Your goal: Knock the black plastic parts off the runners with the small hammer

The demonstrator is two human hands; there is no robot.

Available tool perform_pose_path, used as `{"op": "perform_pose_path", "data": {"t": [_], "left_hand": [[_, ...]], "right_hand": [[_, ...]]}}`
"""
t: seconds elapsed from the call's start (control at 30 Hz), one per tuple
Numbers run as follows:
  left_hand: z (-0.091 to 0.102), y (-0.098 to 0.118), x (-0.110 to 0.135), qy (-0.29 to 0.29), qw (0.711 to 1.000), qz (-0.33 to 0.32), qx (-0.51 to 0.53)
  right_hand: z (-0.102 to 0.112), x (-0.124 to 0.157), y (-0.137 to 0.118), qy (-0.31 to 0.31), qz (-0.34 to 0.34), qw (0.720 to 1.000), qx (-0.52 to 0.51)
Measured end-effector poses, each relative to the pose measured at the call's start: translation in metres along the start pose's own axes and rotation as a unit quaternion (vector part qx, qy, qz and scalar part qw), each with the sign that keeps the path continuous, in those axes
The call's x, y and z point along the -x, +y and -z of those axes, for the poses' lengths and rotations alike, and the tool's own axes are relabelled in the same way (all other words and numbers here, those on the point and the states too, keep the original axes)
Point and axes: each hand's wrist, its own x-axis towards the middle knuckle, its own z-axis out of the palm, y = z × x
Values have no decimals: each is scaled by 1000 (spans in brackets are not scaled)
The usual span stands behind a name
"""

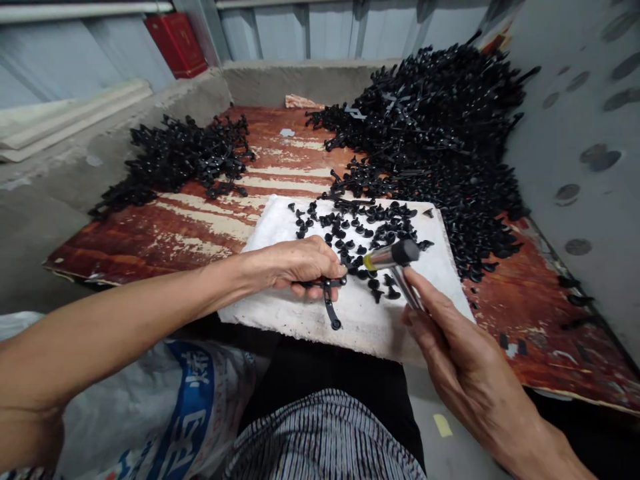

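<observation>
My left hand (pixel 299 265) is closed on a black plastic strap part (pixel 330 303) and presses it onto a white foam block (pixel 360 320). My right hand (pixel 453 337) grips the metal handle of a small hammer (pixel 393 257), whose dark head with a yellow band hovers just right of the left fingers. Several small black studs (pixel 365 223) lie scattered on the far half of the block.
A worn red board (pixel 200 227) carries the block. A large heap of black parts (pixel 440 140) fills the right back, a smaller heap (pixel 185 157) the left back. A woven sack (pixel 165 407) lies near left. A grey wall (pixel 575 147) rises at right.
</observation>
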Motion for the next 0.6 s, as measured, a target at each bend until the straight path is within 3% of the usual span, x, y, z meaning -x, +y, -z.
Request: {"op": "perform_pose_path", "data": {"t": [0.1, 0.2, 0.27, 0.43, 0.53, 0.6], "left_hand": [[2, 4, 1, -2, 999, -6, -36], [3, 6, 1, -3, 999, -4, -49], [3, 6, 1, 5, 998, 7, -56], [2, 5, 0, 18, 998, 15, -58], [3, 3, -1, 5, 998, 7, -60], [4, 3, -1, 1, 998, 2, -58]], "right_hand": [[5, -9, -3, -31, 83, 995, 44], [10, -17, -11, -14, 126, 990, 66], [11, -20, -13, -2, 143, 987, 79], [14, -23, -11, -69, 142, 981, 114], [17, -23, -18, -7, 140, 988, 67], [17, -25, -22, 39, 91, 995, -8]]}}
